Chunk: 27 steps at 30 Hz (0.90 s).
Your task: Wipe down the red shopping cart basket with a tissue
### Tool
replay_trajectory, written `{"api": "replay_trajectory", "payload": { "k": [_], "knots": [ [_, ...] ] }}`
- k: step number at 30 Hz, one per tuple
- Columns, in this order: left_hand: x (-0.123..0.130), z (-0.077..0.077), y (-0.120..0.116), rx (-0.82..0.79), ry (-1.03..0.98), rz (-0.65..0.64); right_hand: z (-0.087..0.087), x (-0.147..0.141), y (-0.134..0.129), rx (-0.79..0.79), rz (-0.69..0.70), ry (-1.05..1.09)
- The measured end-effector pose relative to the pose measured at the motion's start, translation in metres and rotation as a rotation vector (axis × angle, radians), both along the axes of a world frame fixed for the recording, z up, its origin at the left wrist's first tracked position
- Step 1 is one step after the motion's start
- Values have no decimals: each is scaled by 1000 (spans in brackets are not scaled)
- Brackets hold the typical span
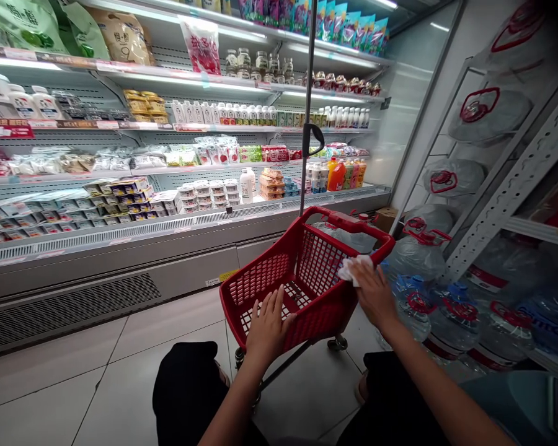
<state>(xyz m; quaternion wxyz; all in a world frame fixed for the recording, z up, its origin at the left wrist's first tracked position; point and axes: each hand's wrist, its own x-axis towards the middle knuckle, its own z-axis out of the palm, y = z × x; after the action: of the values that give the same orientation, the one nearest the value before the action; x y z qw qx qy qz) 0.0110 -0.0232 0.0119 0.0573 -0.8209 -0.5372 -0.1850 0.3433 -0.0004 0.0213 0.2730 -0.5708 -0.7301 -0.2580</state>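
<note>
A small red shopping cart (323,319) with a mesh basket stands on the tiled floor in front of me. My left hand (270,325) lies on the near rim of its basket, fingers stretched out and holding nothing. Near the cart's handle end, my right hand (374,291) presses a crumpled white cloth or tissue (348,270) against the upper side of the frame. The red handle (348,222) arches just beyond that hand. Through the basket's mesh its floor shows, with no goods visible on it. A dark pole (309,93) with a hook rises behind the basket.
An open refrigerated shelf unit (158,230) with bottles, tubs and packs spans the back. Large water bottles (418,260) with red handles stand on the right beside a perforated metal rack (506,186). My knees (190,384) frame the cart's near side.
</note>
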Motion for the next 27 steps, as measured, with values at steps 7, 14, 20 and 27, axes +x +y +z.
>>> {"api": "replay_trajectory", "payload": {
  "k": [7, 14, 20, 27],
  "knots": [
    [18, 2, 16, 47, 10, 25, -47, -132, -22, -51, 415, -27],
    [13, 3, 25, 125, 31, -76, -3, 1, 17, -83, 288, -197],
    [8, 7, 24, 117, 30, -73, 55, 97, 28, 142, -166, -66],
    [6, 8, 21, 100, 44, -80, 18, 37, 34, 80, -17, -58]
  ]
}}
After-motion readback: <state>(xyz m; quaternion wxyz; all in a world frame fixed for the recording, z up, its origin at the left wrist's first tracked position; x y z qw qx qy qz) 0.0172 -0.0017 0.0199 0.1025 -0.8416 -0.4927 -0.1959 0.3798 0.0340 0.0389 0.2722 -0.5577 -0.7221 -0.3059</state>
